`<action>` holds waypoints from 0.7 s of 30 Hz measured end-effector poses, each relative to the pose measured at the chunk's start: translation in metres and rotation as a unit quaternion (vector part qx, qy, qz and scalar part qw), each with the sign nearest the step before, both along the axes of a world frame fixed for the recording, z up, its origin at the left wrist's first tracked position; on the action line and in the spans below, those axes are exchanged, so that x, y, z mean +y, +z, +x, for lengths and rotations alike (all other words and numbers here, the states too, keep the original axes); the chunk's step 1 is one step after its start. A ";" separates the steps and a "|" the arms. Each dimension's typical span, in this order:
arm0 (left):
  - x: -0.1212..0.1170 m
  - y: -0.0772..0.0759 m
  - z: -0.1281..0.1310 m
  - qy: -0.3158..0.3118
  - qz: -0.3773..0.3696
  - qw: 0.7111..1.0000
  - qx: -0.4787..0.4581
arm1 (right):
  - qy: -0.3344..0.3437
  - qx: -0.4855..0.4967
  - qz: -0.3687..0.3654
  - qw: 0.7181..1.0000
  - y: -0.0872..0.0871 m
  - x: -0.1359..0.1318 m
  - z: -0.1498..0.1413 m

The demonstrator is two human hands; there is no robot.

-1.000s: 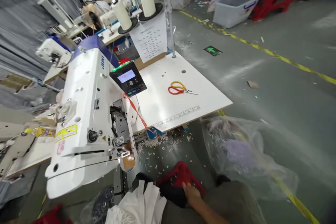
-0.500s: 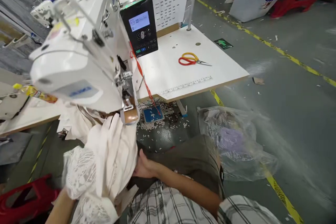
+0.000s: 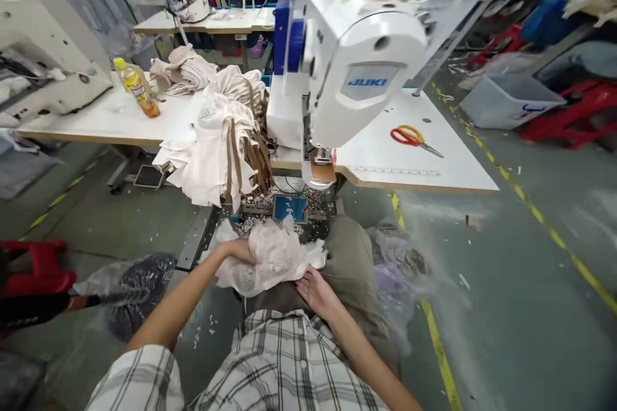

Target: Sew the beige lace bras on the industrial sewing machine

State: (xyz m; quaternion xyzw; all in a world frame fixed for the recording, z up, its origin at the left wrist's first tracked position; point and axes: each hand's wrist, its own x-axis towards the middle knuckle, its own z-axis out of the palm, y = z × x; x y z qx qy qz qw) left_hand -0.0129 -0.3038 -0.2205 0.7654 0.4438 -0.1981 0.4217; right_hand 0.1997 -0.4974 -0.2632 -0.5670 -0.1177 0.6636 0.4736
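Observation:
A crumpled bundle of white lace fabric (image 3: pixel 277 253) lies over my lap, below the sewing machine. My left hand (image 3: pixel 241 249) grips its left side, the fingertips hidden in the folds. At its lower right edge, my right hand (image 3: pixel 315 292) has its fingers closed on the cloth. Ahead stands the white sewing machine (image 3: pixel 357 70), its presser foot (image 3: pixel 324 157) above a small brown plate. To the machine's left, a pile of pale fabric pieces (image 3: pixel 212 148) with brown strips hangs over the table edge.
Red-and-yellow scissors (image 3: pixel 414 140) lie on the white table (image 3: pixel 463 170), behind a printed ruler (image 3: pixel 398 171). A yellow bottle (image 3: pixel 137 87) stands at the left beside folded fabric (image 3: pixel 183 70). Plastic bags (image 3: pixel 395 257) lie on the floor, and a red stool (image 3: pixel 36 266) is at far left.
My view has swung left and down. The large white fabric pile I handled half a second ago now rests on the table edge; a smaller lace bundle is in both hands over my lap.

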 end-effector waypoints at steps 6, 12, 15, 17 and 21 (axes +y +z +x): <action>-0.059 -0.043 0.045 0.043 0.156 0.986 0.042 | 0.091 -0.374 0.215 0.898 0.024 -0.010 -0.020; -0.101 -0.022 0.045 0.100 0.275 0.956 0.021 | 0.296 -0.537 0.333 0.716 -0.003 0.056 -0.054; -0.125 0.008 -0.004 0.179 0.331 0.926 0.042 | 0.331 -0.515 0.370 0.699 -0.012 0.066 -0.059; -0.151 0.025 -0.034 0.248 0.353 0.897 0.091 | 0.346 -0.501 0.388 0.692 -0.011 0.066 -0.062; -0.194 0.032 -0.052 0.269 0.331 0.896 0.125 | 0.361 -0.478 0.404 0.691 -0.005 0.066 -0.071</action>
